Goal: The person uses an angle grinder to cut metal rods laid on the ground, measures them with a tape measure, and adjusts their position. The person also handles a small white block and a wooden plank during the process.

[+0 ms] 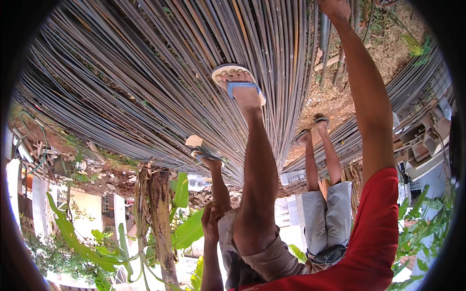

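Note:
Long thin metal rods point(194, 34) lie side by side in a broad bed, fanning out under my feet. At the top right, my right hand point(335, 8) reaches out beside the rods' edge, its fingers curled and partly cut off by the frame; what it grips is hidden. Low in the view my left hand point(211, 219) is beside my left knee with bent fingers, and I cannot make out anything in it. My foot in a blue-strapped sandal point(245, 85) stands on the rods; my other sandal point(206, 157) rests on them farther left.
Another person point(323, 213) in grey shorts stands to the right, by a second bundle of rods point(407, 97). Dry grassy ground point(335, 97) lies between. A tree trunk point(160, 218), banana leaves point(182, 191) and rubble point(116, 179) are at the lower left.

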`<state>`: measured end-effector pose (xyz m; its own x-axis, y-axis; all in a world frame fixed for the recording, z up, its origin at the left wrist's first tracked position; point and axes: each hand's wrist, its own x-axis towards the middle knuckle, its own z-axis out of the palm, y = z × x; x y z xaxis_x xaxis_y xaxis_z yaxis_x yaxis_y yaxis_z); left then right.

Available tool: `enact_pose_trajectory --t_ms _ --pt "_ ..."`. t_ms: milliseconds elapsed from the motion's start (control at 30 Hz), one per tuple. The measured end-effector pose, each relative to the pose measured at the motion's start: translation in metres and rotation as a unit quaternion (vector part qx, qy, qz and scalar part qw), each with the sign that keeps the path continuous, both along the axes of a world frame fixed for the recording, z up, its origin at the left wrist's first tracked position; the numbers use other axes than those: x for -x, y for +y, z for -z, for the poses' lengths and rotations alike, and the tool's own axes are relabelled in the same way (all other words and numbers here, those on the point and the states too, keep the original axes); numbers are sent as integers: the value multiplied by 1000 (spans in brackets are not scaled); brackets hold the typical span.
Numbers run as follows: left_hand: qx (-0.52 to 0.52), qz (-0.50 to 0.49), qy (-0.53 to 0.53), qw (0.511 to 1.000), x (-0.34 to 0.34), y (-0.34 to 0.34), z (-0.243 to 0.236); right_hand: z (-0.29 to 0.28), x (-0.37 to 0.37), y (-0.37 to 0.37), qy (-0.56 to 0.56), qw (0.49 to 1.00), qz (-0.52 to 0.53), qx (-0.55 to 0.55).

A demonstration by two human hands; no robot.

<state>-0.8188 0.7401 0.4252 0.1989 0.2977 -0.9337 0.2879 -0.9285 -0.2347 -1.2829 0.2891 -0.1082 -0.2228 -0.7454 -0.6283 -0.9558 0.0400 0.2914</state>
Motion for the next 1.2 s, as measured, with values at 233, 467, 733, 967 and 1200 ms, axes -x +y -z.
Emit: enact_pose_trajectory --t_ms 233,467,733,967,1200 --pt "35 -32 4 999 -12 -3 -16 -28 46 -11 -204 972 66 96" --pt "63 -99 -48 992 -13 10 -81 -200 -33 -44 -500 732 463 9" --pt "218 -173 -49 959 7 44 -175 -360 -53 -3 -429 815 388 -28" --pt "253 -226 -121 933 1 155 -232 -541 -82 157 -357 870 327 -95" --pt "292 -209 -171 917 6 340 -278 -683 -145 361 -375 878 254 -156"
